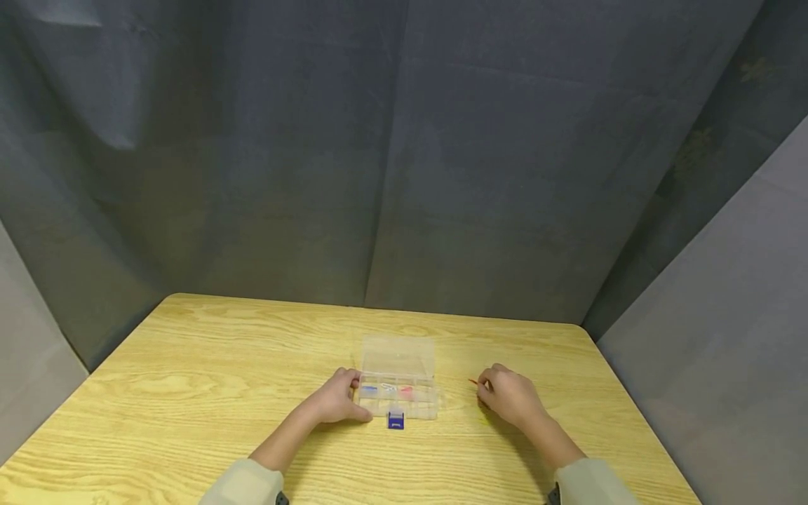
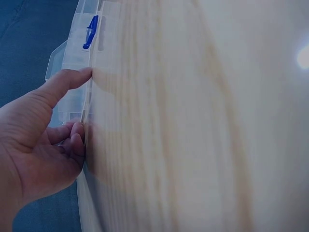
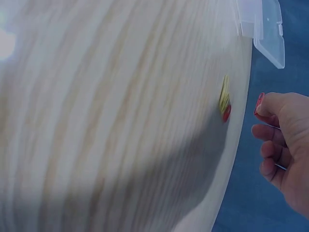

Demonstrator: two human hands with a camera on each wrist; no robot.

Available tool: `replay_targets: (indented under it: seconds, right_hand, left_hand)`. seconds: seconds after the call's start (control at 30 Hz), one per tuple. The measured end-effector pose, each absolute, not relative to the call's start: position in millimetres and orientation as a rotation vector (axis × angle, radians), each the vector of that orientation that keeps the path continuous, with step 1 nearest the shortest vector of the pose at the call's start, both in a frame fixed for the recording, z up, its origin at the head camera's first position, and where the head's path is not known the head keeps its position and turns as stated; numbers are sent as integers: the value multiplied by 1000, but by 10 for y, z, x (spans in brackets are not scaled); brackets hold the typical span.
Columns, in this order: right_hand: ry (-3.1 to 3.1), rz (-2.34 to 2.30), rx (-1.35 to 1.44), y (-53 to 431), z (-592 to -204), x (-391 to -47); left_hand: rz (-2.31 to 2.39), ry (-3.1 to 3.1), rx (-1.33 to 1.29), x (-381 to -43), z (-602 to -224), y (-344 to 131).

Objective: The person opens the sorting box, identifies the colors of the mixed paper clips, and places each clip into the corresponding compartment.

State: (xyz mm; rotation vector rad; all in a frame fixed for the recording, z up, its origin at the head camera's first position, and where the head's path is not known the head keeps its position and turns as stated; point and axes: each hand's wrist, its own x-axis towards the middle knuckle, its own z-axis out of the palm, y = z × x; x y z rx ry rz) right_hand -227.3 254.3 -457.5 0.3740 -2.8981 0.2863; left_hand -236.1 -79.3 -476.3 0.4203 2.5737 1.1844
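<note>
A clear plastic compartment box (image 1: 419, 412) stands on the table with its lid (image 1: 398, 356) open toward the back. My left hand (image 1: 337, 400) holds its left end, thumb at the front corner (image 2: 38, 130) and the other fingers curled at the side. Blue clips (image 1: 369, 389), white clips (image 1: 388, 387) and red clips (image 1: 407, 391) lie in separate back compartments. To the right of the box, my right hand (image 1: 510, 396) pinches a red paper clip (image 3: 259, 104) between thumb and forefinger, above the table.
Beneath the right hand lie yellow paper clips (image 3: 224, 99) with a red one (image 3: 227, 113) beside them. A blue latch (image 1: 395, 421) sticks out at the box front. The wooden table (image 1: 221, 365) ends at a dark curtain (image 1: 284, 175).
</note>
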Motion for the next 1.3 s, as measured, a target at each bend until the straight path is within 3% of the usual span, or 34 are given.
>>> replay_targets:
  seconds: [1.3]
  right_hand:
    - [-2793,196,639,1925,-4551,-2298]
  left_hand:
    - [1197,2573,436,-2363,-4766,-792]
